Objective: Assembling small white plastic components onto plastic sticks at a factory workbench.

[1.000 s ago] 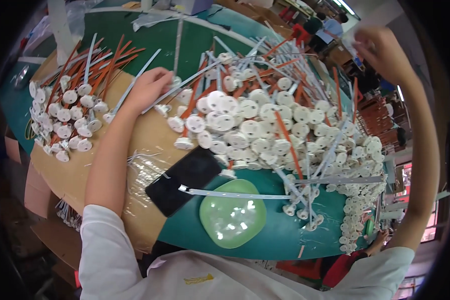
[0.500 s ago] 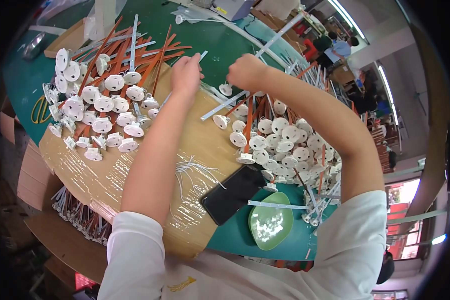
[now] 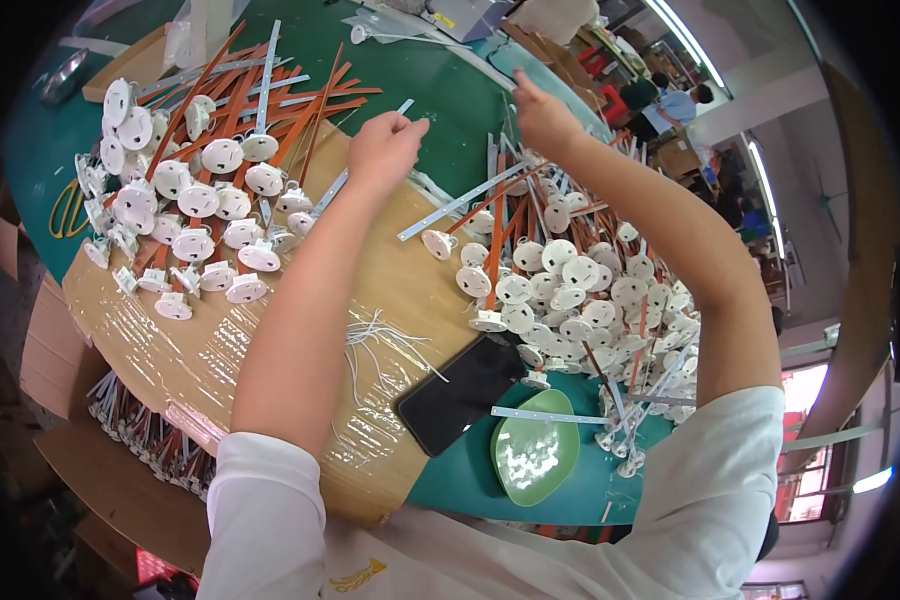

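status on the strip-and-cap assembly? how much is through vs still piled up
Looks done: a batch of white round caps on orange strips laid out on the person's left. In hand: left hand pinches a thin metal strip; right hand reaches toward the table's far side. Left: the larger heap of caps and strips on the right looks unsorted.

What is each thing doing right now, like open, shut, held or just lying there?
left hand: fingers pinched on a thin metal strip
right hand: reaching out over the green table; what it holds is hidden
black phone: lying flat, screen dark
green dish: strip lying across it
white round parts: heaped loose
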Demonstrator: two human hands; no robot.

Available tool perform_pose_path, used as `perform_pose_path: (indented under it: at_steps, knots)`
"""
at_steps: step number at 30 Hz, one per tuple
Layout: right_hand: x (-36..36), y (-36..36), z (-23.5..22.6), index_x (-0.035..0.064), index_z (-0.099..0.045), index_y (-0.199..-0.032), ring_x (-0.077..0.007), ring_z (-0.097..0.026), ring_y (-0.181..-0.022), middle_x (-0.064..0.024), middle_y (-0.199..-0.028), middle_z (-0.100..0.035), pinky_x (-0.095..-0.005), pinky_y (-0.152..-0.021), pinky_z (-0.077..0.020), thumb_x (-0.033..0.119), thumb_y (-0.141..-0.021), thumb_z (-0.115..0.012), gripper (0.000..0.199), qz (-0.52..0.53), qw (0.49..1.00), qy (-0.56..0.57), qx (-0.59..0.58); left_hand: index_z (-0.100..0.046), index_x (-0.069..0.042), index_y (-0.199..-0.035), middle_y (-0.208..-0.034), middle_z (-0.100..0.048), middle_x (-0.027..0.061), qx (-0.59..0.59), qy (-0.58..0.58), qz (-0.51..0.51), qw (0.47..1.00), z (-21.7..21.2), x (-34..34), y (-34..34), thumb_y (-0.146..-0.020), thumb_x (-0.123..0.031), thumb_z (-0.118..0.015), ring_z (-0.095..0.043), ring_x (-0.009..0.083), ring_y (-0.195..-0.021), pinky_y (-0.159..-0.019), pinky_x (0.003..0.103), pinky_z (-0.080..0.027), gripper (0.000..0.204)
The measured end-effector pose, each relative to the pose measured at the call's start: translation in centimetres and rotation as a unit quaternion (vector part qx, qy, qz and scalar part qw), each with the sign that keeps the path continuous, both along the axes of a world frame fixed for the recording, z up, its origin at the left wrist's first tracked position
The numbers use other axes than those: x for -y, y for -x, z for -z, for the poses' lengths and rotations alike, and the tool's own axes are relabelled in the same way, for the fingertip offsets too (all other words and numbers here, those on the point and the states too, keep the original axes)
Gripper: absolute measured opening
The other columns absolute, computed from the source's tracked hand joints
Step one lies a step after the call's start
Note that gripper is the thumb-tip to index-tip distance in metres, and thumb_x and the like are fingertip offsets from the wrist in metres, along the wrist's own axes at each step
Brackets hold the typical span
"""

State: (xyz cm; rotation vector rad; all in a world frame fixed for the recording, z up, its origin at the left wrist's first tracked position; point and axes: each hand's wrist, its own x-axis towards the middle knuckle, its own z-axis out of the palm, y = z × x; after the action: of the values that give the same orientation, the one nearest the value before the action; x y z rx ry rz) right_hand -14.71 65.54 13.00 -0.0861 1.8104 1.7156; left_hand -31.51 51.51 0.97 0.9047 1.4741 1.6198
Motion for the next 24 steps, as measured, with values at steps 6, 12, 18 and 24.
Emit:
perform_pose_path:
  at_steps: [6, 12, 18, 24]
  knots:
    - [3.4, 0.9, 2.4, 0.0299, -0.075, -0.075, -0.0215, -0.051, -0.118, 0.0085, -0.080, -0.068, -0.0581, -0.116, -0.0014, 0.029, -0.078, -0.060, 0.016, -0.108, 0.990, 0.094, 0.007, -0.029, -0.016, -0.146, -0.132, -0.049, 0.0101, 0.133, -0.075, 0.096, 0.984, -3.1, 2.4, -2.0, -0.087, -0.038, -0.067, -0.062, 0.0177, -0.090, -0.078, 0.030, -0.045, 0.074]
    - [5.5, 2.7, 2.2, 0.0237, -0.074, -0.067, -0.0223, -0.058, -0.104, 0.0042, -0.075, -0.065, -0.0560, -0.118, -0.0067, 0.025, -0.068, -0.062, 0.012, -0.177, 0.968, 0.177, -0.012, -0.036, -0.017, -0.135, -0.113, -0.058, 0.0020, 0.231, -0.153, 0.113, 0.954, -2.6, 2.1, -1.4, -0.086, -0.038, -0.070, -0.060, 0.0167, -0.086, -0.072, 0.030, -0.043, 0.063]
    - [8.6, 3.6, -0.5, 0.0176, -0.072, -0.061, -0.0196, -0.056, -0.097, 0.0028, -0.072, -0.061, -0.0530, -0.116, -0.0194, 0.019, -0.061, -0.063, 0.009, -0.143, 0.949, 0.281, -0.022, -0.048, -0.010, -0.121, -0.111, -0.062, 0.0077, 0.335, -0.165, 0.094, 0.923, -1.8, 1.7, -0.3, -0.095, -0.036, -0.056, -0.061, 0.0178, -0.085, -0.071, 0.031, -0.044, 0.038]
    - [8.1, 3.0, -3.7, 0.0112, -0.063, -0.057, -0.0167, -0.055, -0.089, 0.0016, -0.065, -0.053, -0.0516, -0.108, -0.0349, 0.014, -0.058, -0.063, 0.003, -0.242, 0.887, 0.364, -0.149, -0.054, -0.007, -0.118, -0.112, -0.063, 0.0108, 0.342, -0.275, 0.129, 0.889, -2.6, 1.5, 0.1, -0.100, -0.040, -0.043, -0.056, 0.0203, -0.102, -0.084, 0.034, -0.043, 0.039]
